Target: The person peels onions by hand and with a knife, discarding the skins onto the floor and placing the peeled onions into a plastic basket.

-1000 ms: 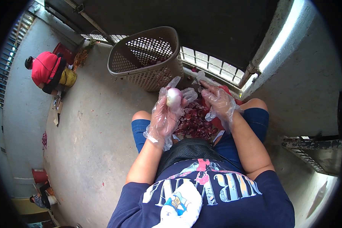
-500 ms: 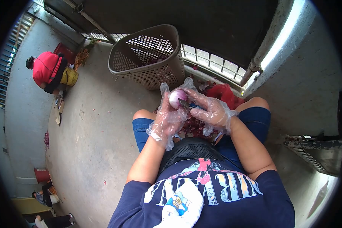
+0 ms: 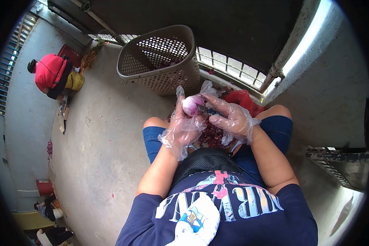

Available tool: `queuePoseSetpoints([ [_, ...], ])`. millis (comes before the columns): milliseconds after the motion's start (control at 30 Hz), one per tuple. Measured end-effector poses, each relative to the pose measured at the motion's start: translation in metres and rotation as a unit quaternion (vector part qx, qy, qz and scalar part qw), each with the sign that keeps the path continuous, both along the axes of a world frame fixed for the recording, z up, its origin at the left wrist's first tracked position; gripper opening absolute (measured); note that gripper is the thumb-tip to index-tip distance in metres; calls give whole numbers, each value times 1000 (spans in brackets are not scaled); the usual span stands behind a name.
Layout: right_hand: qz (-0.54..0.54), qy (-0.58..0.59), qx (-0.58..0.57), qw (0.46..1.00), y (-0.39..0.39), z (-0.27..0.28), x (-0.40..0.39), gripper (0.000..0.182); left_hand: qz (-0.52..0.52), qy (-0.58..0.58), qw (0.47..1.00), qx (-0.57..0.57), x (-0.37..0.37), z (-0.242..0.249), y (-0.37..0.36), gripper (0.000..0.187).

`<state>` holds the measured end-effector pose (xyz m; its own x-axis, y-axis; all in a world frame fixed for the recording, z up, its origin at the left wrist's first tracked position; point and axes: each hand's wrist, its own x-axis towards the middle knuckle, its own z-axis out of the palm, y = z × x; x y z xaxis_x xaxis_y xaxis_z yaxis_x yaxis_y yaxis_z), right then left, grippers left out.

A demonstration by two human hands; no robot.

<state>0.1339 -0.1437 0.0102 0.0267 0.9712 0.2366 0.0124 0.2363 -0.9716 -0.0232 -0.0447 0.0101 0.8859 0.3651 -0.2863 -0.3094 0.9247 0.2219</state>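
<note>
A purple-and-white onion (image 3: 192, 105) sits in my left hand (image 3: 182, 125), whose fingers wrap round its lower and left side. My right hand (image 3: 231, 118) is closed on a small knife (image 3: 202, 108); its dark blade lies against the onion's right side, and a bit of blue handle shows between the fingers. Loose clear plastic gloves cover both hands. Below them, between my knees, dark red onion skins (image 3: 211, 135) are heaped. Past my right hand lies a red mesh bag (image 3: 244, 101).
Ahead stands a tall brown perforated basket (image 3: 168, 80) with some onions inside. A metal-barred opening (image 3: 229, 65) runs along the wall behind it. To the left, a person in a red top (image 3: 51, 74) sits near a red bucket (image 3: 71, 55). Other people are at the lower left.
The onion has turned slightly in my left hand, so more of its purple side shows. My right hand and the knife have shifted a little to the right.
</note>
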Motion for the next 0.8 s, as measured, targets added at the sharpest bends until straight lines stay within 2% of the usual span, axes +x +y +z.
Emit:
queuePoseSetpoints([
  [67, 8, -82, -21, 996, 0, -3, 2, 50, -8, -7, 1000, 9, -2, -2, 1, 53],
  [133, 5, -110, -12, 994, 0, 1, 3, 49, -16, -14, 1000, 19, 0, 4, 0, 53],
  [167, 1, -138, -2, 990, 0, 3, 3, 48, -4, 23, 999, 24, 2, 7, -1, 52],
  [233, -1, -136, 5, 991, 2, 4, 3, 46, 8, 59, 998, 30, 4, 10, -2, 52],
  [333, -7, -114, 4, 993, 3, 1, 4, 43, 0, 40, 999, 17, -1, -2, 0, 53],
  [400, -13, -94, -2, 996, 3, 0, 6, 41, -55, -29, 997, 35, -4, -8, 3, 49],
  [467, -32, -75, -10, 997, 1, 2, 8, 41, -49, -18, 998, 33, -4, -6, 3, 49],
  [500, -1, -63, -14, 998, 2, 0, 11, 44, -43, -7, 999, 32, -4, -3, 3, 49],
  [600, 4, -43, 12, 999, 0, -4, 4, 48, -43, -23, 998, 28, -1, 5, 2, 50],
  [633, 19, -66, 3, 998, 0, -4, 6, 52, -44, -22, 998, 27, 1, 12, -1, 50],
  [700, 26, -85, -1, 996, 0, 2, 5, 50, 27, 137, 990, -20, 5, 28, -7, 50],
  [733, 32, -106, -4, 994, 0, 6, 5, 49, 28, 137, 990, -19, 3, 21, -5, 50],
  [800, 36, -101, -18, 994, 0, 12, 5, 47, -17, 18, 1000, 17, -2, 5, 0, 51],
])
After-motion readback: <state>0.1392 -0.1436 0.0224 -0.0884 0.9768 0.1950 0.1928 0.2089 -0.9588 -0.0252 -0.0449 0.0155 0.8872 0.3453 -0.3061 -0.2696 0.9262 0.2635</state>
